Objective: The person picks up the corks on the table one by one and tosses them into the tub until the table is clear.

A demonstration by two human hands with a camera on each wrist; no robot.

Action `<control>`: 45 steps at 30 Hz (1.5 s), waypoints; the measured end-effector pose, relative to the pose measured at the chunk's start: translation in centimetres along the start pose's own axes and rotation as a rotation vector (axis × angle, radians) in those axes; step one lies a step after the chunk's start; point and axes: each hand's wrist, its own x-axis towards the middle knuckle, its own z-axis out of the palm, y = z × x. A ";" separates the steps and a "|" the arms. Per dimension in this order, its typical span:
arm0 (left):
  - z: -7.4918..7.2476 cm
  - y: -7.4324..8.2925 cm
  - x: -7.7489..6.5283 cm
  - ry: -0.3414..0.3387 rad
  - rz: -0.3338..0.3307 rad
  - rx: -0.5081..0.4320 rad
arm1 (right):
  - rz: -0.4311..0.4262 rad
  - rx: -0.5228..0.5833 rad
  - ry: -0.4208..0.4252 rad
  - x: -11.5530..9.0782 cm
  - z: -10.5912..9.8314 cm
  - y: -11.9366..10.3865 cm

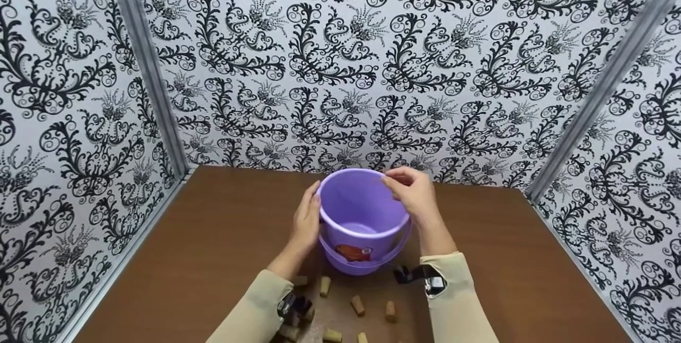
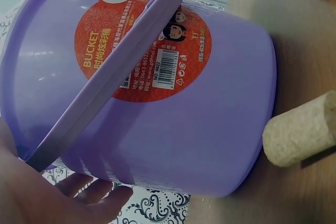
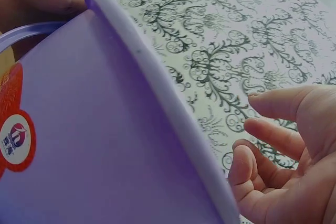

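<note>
A purple plastic bucket (image 1: 364, 236) stands on the brown table, its mouth tipped toward me and its bare inner wall and bottom showing. Its handle (image 2: 113, 72) hangs down across a round red label (image 2: 142, 48). My left hand (image 1: 307, 220) lies along the left side of the bucket, fingers stretched against the outer wall just below the rim. At the right of the rim is my right hand (image 1: 415, 194), its fingers loosely bent. In the right wrist view, that right hand (image 3: 289, 150) shows nothing between fingers and thumb.
Several tan corks lie on the near part of the table (image 1: 223, 236), among them one cork (image 1: 325, 286) just in front of the bucket and another cork (image 1: 391, 311) to the right. Patterned black-and-white walls (image 1: 340, 66) enclose the table at the back and sides.
</note>
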 end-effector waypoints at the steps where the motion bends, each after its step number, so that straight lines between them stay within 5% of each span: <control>1: 0.0 0.0 0.0 0.000 -0.006 0.000 | 0.003 0.018 0.006 -0.2 -0.2 0.0; 21: 0.1 -0.2 0.1 -0.005 -0.006 -0.018 | -0.104 0.113 0.050 -5.7 -2.4 0.3; 29: 0.1 0.0 0.0 -0.019 -0.022 -0.033 | -0.144 0.054 0.059 -6.8 -3.0 1.4; 39: -0.1 0.2 -0.1 -0.015 -0.035 -0.017 | -0.195 -0.182 0.024 -8.6 -3.3 3.1; 45: 0.0 0.2 0.0 -0.019 -0.035 0.004 | -0.196 -0.191 -0.001 -9.9 -3.7 4.0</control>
